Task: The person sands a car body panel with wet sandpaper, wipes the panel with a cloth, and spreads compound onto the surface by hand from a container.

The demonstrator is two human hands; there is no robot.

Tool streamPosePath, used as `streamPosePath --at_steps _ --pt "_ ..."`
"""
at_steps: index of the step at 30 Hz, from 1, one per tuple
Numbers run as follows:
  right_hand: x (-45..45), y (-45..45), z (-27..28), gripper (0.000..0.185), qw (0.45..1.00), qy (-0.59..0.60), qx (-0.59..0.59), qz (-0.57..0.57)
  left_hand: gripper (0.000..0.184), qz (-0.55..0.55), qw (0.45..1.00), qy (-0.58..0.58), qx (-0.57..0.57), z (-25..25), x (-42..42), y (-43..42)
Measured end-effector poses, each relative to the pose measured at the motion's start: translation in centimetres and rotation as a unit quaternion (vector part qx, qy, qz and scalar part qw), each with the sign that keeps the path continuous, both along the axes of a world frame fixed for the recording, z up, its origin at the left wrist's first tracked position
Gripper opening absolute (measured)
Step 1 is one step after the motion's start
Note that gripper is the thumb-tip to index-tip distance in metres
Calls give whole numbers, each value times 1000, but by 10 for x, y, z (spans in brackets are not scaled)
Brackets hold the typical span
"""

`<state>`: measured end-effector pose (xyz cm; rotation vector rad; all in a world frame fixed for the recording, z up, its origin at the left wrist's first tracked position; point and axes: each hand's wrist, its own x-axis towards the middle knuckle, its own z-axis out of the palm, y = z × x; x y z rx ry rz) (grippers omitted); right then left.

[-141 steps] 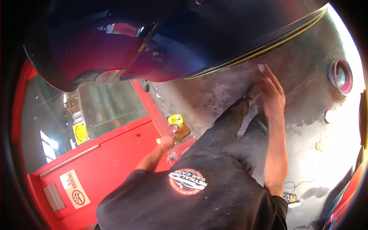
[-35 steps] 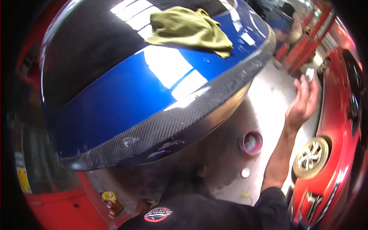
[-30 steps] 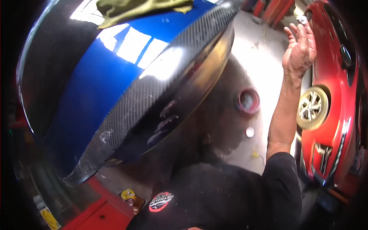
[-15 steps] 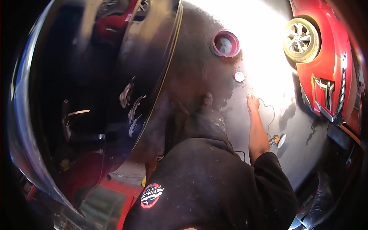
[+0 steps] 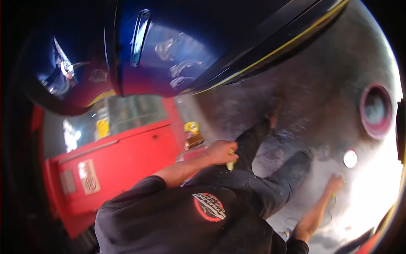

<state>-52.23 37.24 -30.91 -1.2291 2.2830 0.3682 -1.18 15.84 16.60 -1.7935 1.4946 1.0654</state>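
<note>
My left hand (image 5: 222, 152) is closed in front of my body, gripping a small pale yellow object (image 5: 230, 164) whose kind I cannot make out. On the right, my right hand (image 5: 335, 183) hangs low over the floor, fingers curled and blurred; what it holds is unclear. A thin dark cord (image 5: 330, 216) shows beneath that forearm. Near this hand is a round white-topped container (image 5: 350, 158). Ahead of me stands a dark blue car (image 5: 220, 25), its panel marked with whitish smears (image 5: 186, 67) beside a door handle (image 5: 140, 38).
A red cabinet (image 5: 127, 158) with a sign on it stands at the left. Beside it are a yellow-topped item (image 5: 191, 127) and some brown clutter. A pink bucket (image 5: 362, 111) sits on the stained grey floor at the right. Part of a red car (image 5: 372, 245) shows at the lower right.
My view has swung left, bringing the red cabinet more fully into sight. My left hand, unseen before, now appears holding the pale yellow object. The bucket and my right hand appear farther right.
</note>
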Motion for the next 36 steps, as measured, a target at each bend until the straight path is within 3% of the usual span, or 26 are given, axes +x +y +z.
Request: streamPosePath --at_steps 3,5,11,14,18,22,24,28,30,32,33,34,36 --pt "-26 -11 -71 69 999 1 -49 -11 31 -9 999 24 28 -17 -74 2" --pt "-34 -14 -120 70 999 -8 -22 -39 38 -46 987 145 -55 -58 -83 25" --pt "-38 -19 -209 74 999 -30 -35 -7 28 -8 981 159 108 -123 -123 28" --pt "-40 -18 -238 68 999 -49 16 -1 26 1 981 139 133 -138 -136 32" --pt "-44 -23 -234 55 994 -71 51 -64 28 54 973 100 199 -150 -146 33" --pt "-60 -1 -242 51 998 -65 6 -22 32 47 986 135 89 -167 -155 45" --pt "-59 -4 -224 49 996 -78 41 -12 33 -24 977 210 -25 -188 -161 50" --pt "-29 -19 -154 42 989 -116 89 -20 41 -11 977 210 35 -238 -196 27" --pt "0 -33 -94 38 983 -175 35 -35 47 59 981 144 116 -259 -220 7" --pt "22 -20 -62 34 967 -205 -138 68 53 105 984 140 32 -284 -231 9" --pt "35 -35 -19 31 958 -252 -118 72 56 130 982 138 -10 -291 -234 9" --pt "51 -54 26 27 948 -285 -117 85 75 171 975 140 33 -294 -235 3" --pt "83 -87 103 20 926 -333 -133 118 89 111 987 113 1 -292 -231 5"
